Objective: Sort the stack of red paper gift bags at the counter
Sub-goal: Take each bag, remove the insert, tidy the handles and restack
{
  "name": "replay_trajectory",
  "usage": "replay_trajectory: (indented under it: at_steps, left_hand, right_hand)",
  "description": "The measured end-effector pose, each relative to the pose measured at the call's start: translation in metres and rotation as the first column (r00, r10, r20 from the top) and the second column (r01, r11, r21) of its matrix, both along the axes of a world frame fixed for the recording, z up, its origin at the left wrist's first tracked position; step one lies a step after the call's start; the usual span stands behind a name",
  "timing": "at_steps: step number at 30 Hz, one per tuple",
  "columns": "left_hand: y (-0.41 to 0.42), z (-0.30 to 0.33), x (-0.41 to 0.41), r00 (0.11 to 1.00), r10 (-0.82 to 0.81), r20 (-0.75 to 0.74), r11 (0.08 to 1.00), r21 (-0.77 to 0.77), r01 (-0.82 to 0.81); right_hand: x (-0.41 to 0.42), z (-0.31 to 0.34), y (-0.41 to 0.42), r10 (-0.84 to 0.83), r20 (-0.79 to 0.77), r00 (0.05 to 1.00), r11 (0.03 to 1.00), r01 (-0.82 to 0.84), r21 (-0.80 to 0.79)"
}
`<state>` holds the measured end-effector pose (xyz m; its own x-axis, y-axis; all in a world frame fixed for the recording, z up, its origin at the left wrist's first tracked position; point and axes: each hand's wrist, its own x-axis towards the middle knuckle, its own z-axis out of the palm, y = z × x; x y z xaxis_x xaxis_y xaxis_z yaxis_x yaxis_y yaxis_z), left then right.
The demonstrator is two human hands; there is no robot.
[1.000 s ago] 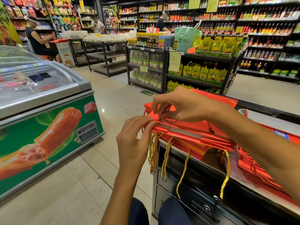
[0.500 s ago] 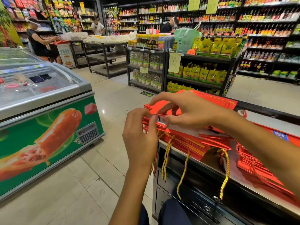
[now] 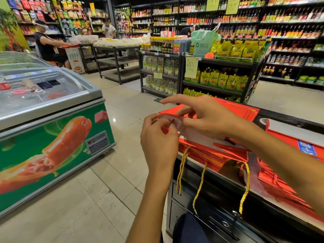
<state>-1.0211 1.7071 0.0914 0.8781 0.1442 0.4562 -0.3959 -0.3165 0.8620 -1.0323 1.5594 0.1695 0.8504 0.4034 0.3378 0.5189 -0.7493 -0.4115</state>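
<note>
A stack of flat red paper gift bags [image 3: 208, 153] lies on the dark counter [image 3: 259, 188], with gold cord handles [image 3: 199, 186] hanging over the front edge. My left hand [image 3: 158, 142] pinches the near corner of the top bag [image 3: 198, 135] and lifts it, showing its white inside. My right hand [image 3: 208, 116] holds the same bag's upper edge between thumb and fingers, with the index finger stretched out to the left. More red bags [image 3: 245, 109] lie behind my right hand.
A second pile of red bags [image 3: 287, 137] covers the counter's right side. A green chest freezer [image 3: 52, 130] stands to the left across a tiled aisle. Stocked shelves [image 3: 217, 71] rise behind the counter. People stand at the far left shelves.
Both hands have risen and lifted the top bag's near edge off the stack. My right index finger has straightened out to the left.
</note>
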Motion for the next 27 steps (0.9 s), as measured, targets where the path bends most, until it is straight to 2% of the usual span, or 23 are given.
replay_trajectory:
  at_steps: [3,6,10,12,14,16,18,21,24,27]
  left_hand:
    - [0.002,-0.005,-0.003,0.998,-0.052,0.023,0.994,-0.093,0.054]
    - [0.006,-0.011,-0.002,0.994,-0.098,0.049,0.992,-0.081,0.101]
    - [0.018,-0.016,0.0,0.985,-0.159,0.064,0.981,-0.097,0.165]
    - [0.025,-0.016,-0.002,0.976,-0.207,0.063,0.97,-0.116,0.214]
    - [0.03,-0.017,-0.005,0.969,-0.238,0.069,0.959,-0.139,0.246]
    - [0.032,-0.021,-0.007,0.965,-0.249,0.083,0.936,-0.234,0.262]
    - [0.033,-0.022,-0.008,0.964,-0.252,0.083,0.882,-0.39,0.264]
    - [0.031,-0.014,0.0,0.967,-0.251,-0.045,0.836,-0.513,0.193]
    - [0.029,-0.006,0.015,0.918,-0.313,-0.243,0.893,-0.404,0.197]
    - [0.029,-0.009,0.019,0.87,-0.388,-0.304,0.884,-0.389,0.259]
  right_hand:
    - [0.002,-0.004,-0.005,-0.048,0.005,0.999,0.997,0.048,0.06]
    - [0.005,-0.007,-0.008,-0.07,-0.033,0.997,0.992,0.073,0.103]
    - [0.01,-0.002,-0.009,-0.063,-0.102,0.993,0.998,0.065,0.02]
    - [0.012,0.0,-0.016,-0.038,-0.169,0.985,0.998,0.048,0.051]
    - [0.015,-0.002,-0.024,-0.046,-0.162,0.986,0.998,0.052,0.031]
    - [0.02,-0.01,-0.03,-0.074,-0.135,0.988,0.997,0.075,-0.001]
    - [0.022,-0.017,-0.032,-0.082,-0.106,0.991,0.996,0.086,0.036]
    - [0.022,-0.024,-0.032,-0.052,-0.057,0.997,0.994,0.057,0.093]
    - [0.02,-0.023,-0.029,-0.019,-0.042,0.999,0.995,0.023,0.092]
    - [0.022,-0.022,-0.03,-0.022,0.004,1.0,0.992,0.021,0.124]
